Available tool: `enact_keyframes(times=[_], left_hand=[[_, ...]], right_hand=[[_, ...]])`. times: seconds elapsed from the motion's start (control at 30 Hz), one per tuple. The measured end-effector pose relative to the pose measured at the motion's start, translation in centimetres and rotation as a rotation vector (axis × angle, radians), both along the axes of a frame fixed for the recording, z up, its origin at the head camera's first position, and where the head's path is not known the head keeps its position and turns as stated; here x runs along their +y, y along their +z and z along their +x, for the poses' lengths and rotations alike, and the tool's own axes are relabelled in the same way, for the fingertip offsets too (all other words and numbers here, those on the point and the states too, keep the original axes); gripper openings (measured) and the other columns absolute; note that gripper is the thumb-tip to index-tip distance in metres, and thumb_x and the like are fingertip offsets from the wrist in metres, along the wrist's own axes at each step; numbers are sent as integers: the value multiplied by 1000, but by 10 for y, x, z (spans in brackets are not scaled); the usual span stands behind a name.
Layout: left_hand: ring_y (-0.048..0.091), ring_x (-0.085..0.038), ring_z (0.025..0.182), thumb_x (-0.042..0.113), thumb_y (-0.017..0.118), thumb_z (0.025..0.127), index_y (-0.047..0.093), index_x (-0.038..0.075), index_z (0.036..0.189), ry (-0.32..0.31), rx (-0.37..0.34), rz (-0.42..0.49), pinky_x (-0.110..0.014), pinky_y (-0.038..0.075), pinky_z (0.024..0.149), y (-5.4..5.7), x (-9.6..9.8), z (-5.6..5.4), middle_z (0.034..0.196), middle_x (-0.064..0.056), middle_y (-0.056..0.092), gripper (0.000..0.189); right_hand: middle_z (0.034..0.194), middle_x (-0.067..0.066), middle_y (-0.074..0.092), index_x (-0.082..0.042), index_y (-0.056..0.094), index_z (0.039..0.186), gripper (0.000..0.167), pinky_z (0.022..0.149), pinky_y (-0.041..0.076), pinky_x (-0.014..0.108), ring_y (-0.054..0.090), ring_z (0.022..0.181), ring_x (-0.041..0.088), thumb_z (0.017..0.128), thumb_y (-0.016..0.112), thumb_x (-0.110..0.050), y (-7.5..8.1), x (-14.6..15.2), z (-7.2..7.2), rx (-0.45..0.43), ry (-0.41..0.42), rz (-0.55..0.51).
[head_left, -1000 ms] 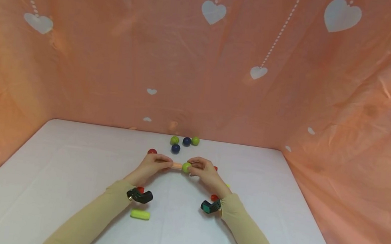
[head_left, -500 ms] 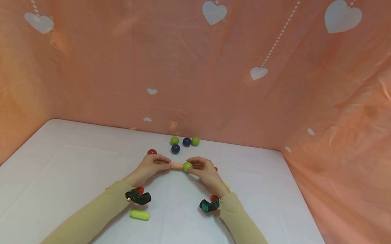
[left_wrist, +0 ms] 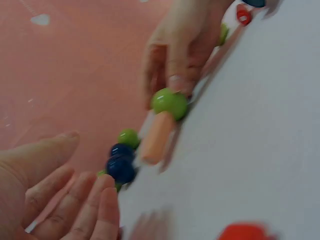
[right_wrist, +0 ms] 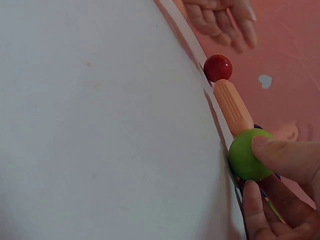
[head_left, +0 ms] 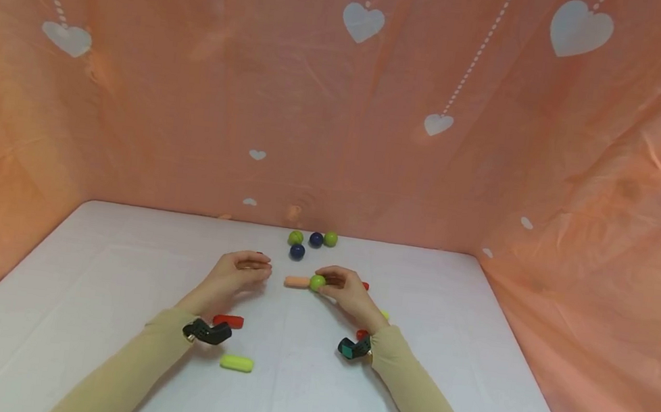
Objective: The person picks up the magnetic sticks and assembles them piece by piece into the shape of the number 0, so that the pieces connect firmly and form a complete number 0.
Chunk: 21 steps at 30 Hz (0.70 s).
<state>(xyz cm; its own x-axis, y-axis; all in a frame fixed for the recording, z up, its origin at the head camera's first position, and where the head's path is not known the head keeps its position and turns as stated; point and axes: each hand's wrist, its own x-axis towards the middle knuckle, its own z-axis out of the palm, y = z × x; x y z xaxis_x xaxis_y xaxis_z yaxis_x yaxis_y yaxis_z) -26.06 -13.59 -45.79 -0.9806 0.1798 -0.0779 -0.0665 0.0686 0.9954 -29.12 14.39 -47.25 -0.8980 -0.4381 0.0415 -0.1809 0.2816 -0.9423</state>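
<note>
My right hand [head_left: 350, 292] pinches a green ball [right_wrist: 246, 156] between thumb and fingers, near the middle of the white table. From the ball a peach-coloured grooved stick [head_left: 297, 282] points to the left, end against the ball; the joint itself cannot be made out. In the left wrist view the stick's other end is free. My left hand [head_left: 235, 273] is off to the stick's left, fingers loosely extended and holding nothing. A red ball [right_wrist: 218, 68] shows beyond the stick's free end in the right wrist view; the left hand mostly hides it in the head view.
Behind the hands lie two green balls [head_left: 295, 237] and two dark blue balls [head_left: 297, 252]. A red stick [head_left: 229, 321] and a yellow-green stick [head_left: 236, 363] lie nearer, on the left. Red pieces [head_left: 361, 334] and a yellow one [head_left: 385, 315] are partly hidden by the right arm.
My left hand has let go of the peach stick and moved left, uncovering more of the red stick near its wrist. The right hand stays nearly in place with the green ball.
</note>
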Motion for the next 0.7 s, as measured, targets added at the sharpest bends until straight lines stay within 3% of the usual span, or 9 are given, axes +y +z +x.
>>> enact_keyframes(times=[0.23,0.37,0.57,0.7], left_hand=[[57,-31,112,25,73,87,55,2,127,77,156,15,-48,47,92,10,-26,-5,123,-16,59,50],[52,-27,117,26,74,86,54,5,131,108,195,-84,-45,45,96,5,-37,-11,132,-16,53,54],[51,-33,120,18,77,82,52,2,133,-1,244,-232,-45,43,99,-8,-43,-23,134,-18,52,59],[50,-35,121,12,77,82,52,-2,133,-37,263,-254,-45,42,99,-12,-41,-27,134,-21,52,59]], right_hand=[[118,13,63,1,60,122,35,93,47,32,60,107,24,88,67,-3,3,0,2,-23,-5,-26],[116,9,64,0,61,121,34,93,47,32,60,105,21,88,68,-4,2,0,2,-35,-18,-26],[115,11,63,1,60,121,34,93,47,33,60,105,22,88,68,-5,1,0,1,-16,-11,-16],[117,10,63,0,59,123,36,94,47,33,60,106,22,89,67,-4,0,0,1,-15,-2,-7]])
